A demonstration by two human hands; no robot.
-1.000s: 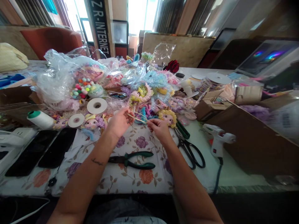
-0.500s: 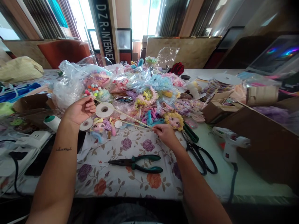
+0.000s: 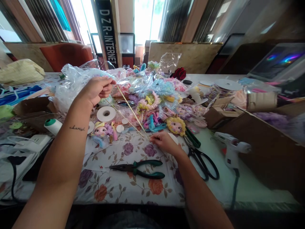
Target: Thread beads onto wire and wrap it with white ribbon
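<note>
A thin pale-yellow ribbon runs taut and slanting between my hands, with a second, slacker strand below it. My left hand, raised over the heap of craft pieces, pinches its upper end between thumb and fingertips. Low over the flowered cloth, my right hand is closed on the lower end. A doll head with yellow curls lies just beyond my right hand. Another doll head with purple hair sits left of the strands, near a white ribbon roll. Long-nose pliers lie in front of me.
Black-handled scissors and a white glue gun lie to the right, beside a cardboard box. A power strip and a thread cone are at left. Plastic-wrapped craft pieces pile up behind.
My left hand has risen and moved right with its end of the ribbon. My right hand has come slightly down and left, so the ribbon now slopes more steeply.
</note>
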